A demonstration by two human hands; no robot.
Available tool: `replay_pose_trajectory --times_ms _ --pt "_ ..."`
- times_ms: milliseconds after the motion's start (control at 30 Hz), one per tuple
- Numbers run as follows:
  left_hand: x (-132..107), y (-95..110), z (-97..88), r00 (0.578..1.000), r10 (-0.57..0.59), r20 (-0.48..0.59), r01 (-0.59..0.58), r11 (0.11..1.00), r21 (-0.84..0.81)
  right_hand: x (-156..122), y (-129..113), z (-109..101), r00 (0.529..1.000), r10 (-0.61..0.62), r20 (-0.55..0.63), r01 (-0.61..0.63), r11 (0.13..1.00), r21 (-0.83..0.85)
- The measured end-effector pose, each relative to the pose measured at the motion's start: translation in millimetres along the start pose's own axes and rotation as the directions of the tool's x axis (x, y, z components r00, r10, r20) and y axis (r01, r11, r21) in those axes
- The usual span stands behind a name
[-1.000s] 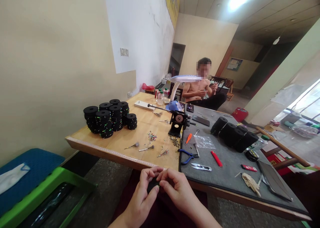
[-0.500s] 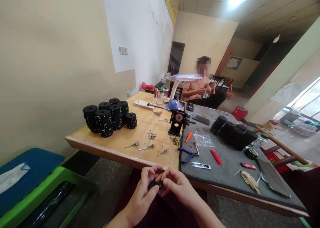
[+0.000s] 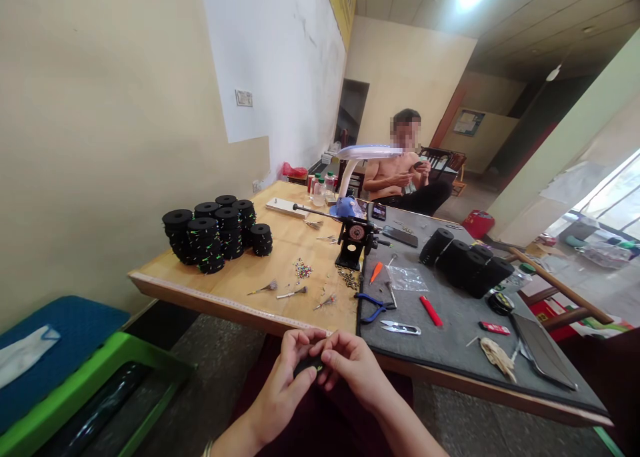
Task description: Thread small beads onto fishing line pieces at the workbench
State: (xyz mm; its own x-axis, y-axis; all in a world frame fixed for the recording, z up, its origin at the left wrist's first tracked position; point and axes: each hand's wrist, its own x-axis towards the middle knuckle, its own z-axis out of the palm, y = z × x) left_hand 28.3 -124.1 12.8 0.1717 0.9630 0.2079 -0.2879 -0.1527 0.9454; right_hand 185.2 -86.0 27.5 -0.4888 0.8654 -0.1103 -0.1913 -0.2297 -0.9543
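Note:
Just below the table's front edge, my left hand (image 3: pixel 281 391) is closed around a small black foam spool (image 3: pixel 307 363). A yellow-green bit shows on the spool near my left thumb. My right hand (image 3: pixel 356 370) is at the spool's right edge, thumb and fingertips pinched together. Whatever those fingertips hold is too small to make out. On the wood beyond lie loose coloured beads (image 3: pixel 303 268) and small bundles of fine stems (image 3: pixel 293 293). Stacks of black foam spools (image 3: pixel 202 240) with coloured bits around their sides stand at the left.
A black winding device (image 3: pixel 354 240) stands mid-table, near a lamp (image 3: pixel 345 183). Blue-handled pliers (image 3: pixel 373 307), thread snips (image 3: pixel 401 327) and a red tool (image 3: pixel 431 311) lie on the grey mat (image 3: pixel 465 357). More black spools (image 3: pixel 467 267) are at right. Another person (image 3: pixel 395 173) sits beyond.
Both hands stay on the spool, with only slight shifts of the fingers. The whole view has moved a little.

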Motion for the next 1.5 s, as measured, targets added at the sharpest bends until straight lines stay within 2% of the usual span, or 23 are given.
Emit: replay_pose_trajectory --times_ms 100,267,433,533,733,1133,1500 --pt "1 -4 -1.3 0.999 -0.042 -0.011 0.04 0.996 -0.082 -1 6 2 0.999 -0.038 -0.019 0.037 0.999 -0.017" --pt "1 -12 -2.3 0.995 -0.092 -0.049 0.081 0.977 -0.196 -8 13 9 0.976 -0.209 -0.056 0.197 0.965 -0.172" --pt "2 -7 3.4 0.989 -0.099 -0.11 0.079 0.982 -0.173 -13 9 13 0.934 -0.357 -0.011 0.314 0.837 -0.447" --pt "3 -1 8.2 0.983 -0.097 -0.153 0.081 0.991 -0.11 -14 6 12 0.913 -0.406 0.03 0.358 0.765 -0.536" --pt "5 -6 11.2 0.977 -0.088 -0.193 0.07 0.992 -0.101 -16 6 10 0.899 -0.431 0.079 0.397 0.725 -0.562" --pt "5 -5 17.1 0.964 0.042 -0.261 -0.026 0.998 0.063 -18 11 11 0.882 -0.458 0.106 0.424 0.677 -0.602" --pt "7 -11 16.5 0.952 0.159 -0.263 -0.101 0.97 0.221 -18 16 12 0.829 -0.546 0.123 0.506 0.636 -0.583"
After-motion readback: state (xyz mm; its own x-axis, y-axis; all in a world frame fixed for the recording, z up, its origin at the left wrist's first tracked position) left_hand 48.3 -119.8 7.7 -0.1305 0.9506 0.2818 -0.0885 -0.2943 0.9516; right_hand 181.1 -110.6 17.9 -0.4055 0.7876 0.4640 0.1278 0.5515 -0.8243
